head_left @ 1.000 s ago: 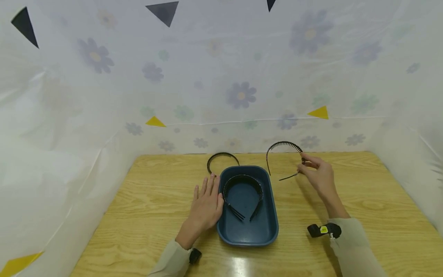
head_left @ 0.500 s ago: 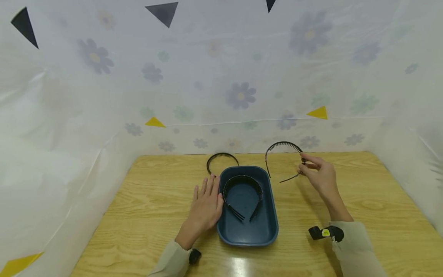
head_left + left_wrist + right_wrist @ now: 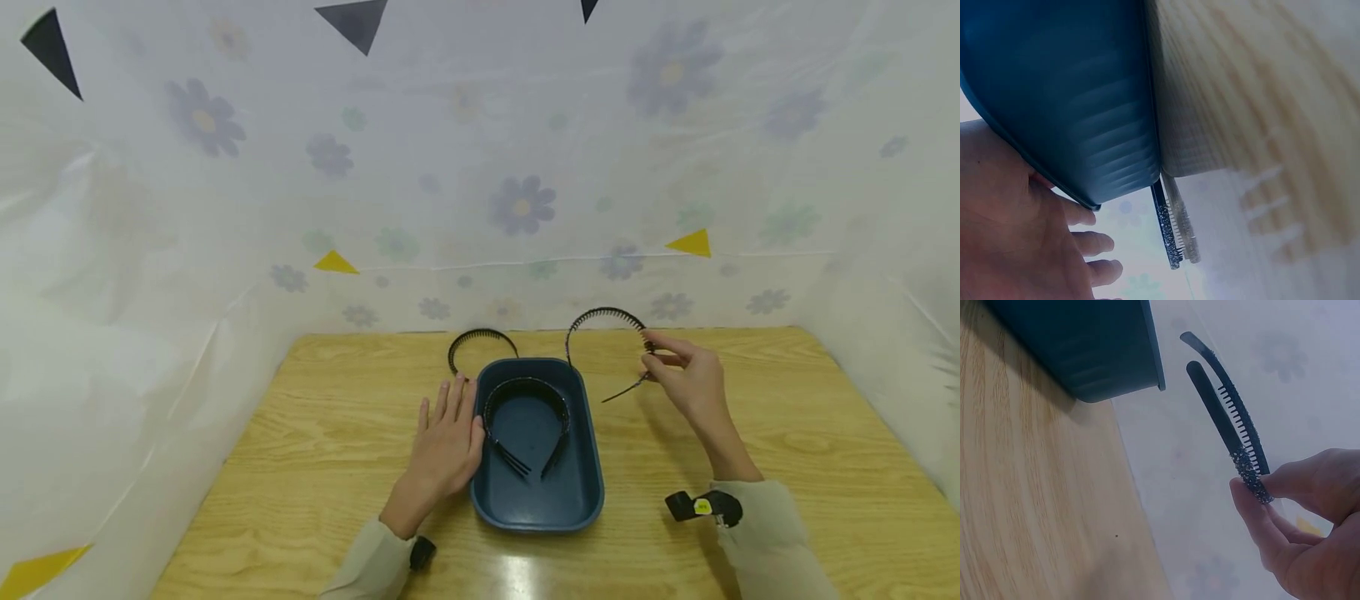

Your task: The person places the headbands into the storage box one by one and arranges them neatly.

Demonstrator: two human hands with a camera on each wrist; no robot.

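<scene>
My right hand (image 3: pixel 690 379) pinches a black toothed headband (image 3: pixel 606 312) by its right side, lifted beside the back right corner of a blue tray (image 3: pixel 592 467). In the right wrist view, thumb and fingers grip the glittery part of that headband (image 3: pixel 1249 467). Straight fingers of my left hand (image 3: pixel 444 450) rest along the tray's left rim. Stacked inside the tray lie several black headbands (image 3: pixel 564 408), their ends toward me. Behind the tray's back left corner is another black toothed headband (image 3: pixel 480 333), partly hidden by the tray; the left wrist view shows its glittery side (image 3: pixel 1166 231).
A wood-grain table (image 3: pixel 315 450) carries everything. White sheeting with a flower print (image 3: pixel 420 167) rises behind it and along both sides. Black straps with small devices sit at both wrists, the right one (image 3: pixel 705 506) with a yellow label.
My right hand has shifted the held headband slightly left, so its left end now overlaps the tray's back right rim. The left hand, tray and other headbands stay as they were.
</scene>
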